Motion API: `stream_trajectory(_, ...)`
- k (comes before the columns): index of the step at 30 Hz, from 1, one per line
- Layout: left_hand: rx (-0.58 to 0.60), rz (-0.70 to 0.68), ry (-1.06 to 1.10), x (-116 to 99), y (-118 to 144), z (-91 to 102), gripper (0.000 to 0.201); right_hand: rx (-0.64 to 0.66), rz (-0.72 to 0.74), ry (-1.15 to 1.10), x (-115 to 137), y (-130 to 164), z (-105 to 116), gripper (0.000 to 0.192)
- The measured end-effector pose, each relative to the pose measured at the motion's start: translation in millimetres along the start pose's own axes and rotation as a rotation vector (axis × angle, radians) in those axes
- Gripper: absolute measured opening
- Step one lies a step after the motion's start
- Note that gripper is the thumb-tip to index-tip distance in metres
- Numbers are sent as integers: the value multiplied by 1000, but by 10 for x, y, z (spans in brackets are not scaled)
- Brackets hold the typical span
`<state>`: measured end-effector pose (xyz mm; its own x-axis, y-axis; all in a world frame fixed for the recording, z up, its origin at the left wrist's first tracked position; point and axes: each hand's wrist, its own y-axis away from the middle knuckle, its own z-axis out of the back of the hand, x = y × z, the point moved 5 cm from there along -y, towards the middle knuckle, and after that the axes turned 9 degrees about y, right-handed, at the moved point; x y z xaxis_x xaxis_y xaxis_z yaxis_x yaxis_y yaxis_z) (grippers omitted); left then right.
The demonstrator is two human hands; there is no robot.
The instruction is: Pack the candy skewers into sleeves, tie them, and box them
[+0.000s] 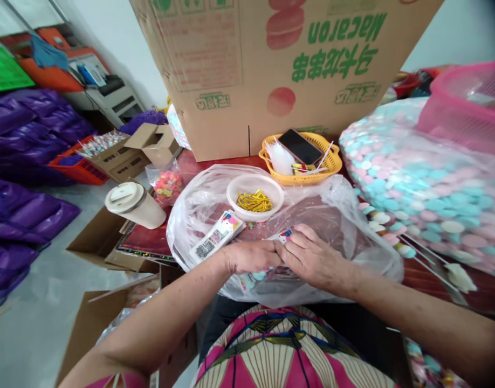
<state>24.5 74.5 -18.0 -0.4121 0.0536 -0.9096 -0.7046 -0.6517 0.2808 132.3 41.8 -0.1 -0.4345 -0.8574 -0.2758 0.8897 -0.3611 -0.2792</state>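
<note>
My left hand [251, 256] and my right hand [312, 255] meet over a clear plastic sheet [336, 215] on the table's near edge. Together they pinch a small clear candy packet [283, 235] with a printed label; most of it is hidden under my fingers. A finished packet with a barcode label [217, 236] lies just left of my left hand. Behind it stands a white bowl [247, 188] of gold twist ties [254, 201].
A yellow basket [332, 161] holds a phone [300, 146] and white sticks. A big bag of pink and blue candies [425, 183] fills the right. A large cardboard box [231, 70] stands behind. A lidded cup [136, 205] and open cartons lie left.
</note>
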Motion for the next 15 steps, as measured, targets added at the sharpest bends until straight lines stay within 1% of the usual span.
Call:
stream_trajectory(1,89,24,-40,-21,24,-35,20,64,-13,-59,-6,-11,-55,29)
stream_trajectory(2,146,51,-124,-34,57,-62,20,142,-36,-144,-10,-18,-110,26)
stream_trajectory(3,158,74,-246,-41,93,-72,21,221,-63,-226,-4,-22,-160,22)
stream_trajectory(4,123,75,-397,-54,132,-67,20,292,-113,-320,4,-23,-198,19)
stream_trajectory(5,50,38,-556,-83,175,-54,17,354,-187,-443,13,-24,-226,18)
stream_trajectory(7,-98,-122,-799,-156,290,-62,14,443,-396,-780,24,-26,-249,23)
stream_trajectory(9,-225,-323,-894,-188,439,-102,17,555,-603,-1200,26,-50,-243,25)
stream_trajectory(10,-299,-402,-885,-175,516,-110,18,629,-636,-1354,14,-92,-217,24)
stream_trajectory(11,-385,-452,-835,-140,589,-103,20,697,-605,-1426,-31,-163,-178,24)
stream_trajectory(12,-483,-471,-741,-85,655,-79,22,746,-544,-1447,-114,-259,-142,24)
stream_trajectory(13,-590,-462,-607,-11,712,-40,23,754,-470,-1391,-243,-380,-120,25)
stream_trajectory(14,-695,-423,-439,82,759,6,22,716,-433,-1282,-414,-519,-126,26)
stream_trajectory(15,-789,-355,-251,193,794,51,21,647,-444,-1173,-605,-669,-164,24)
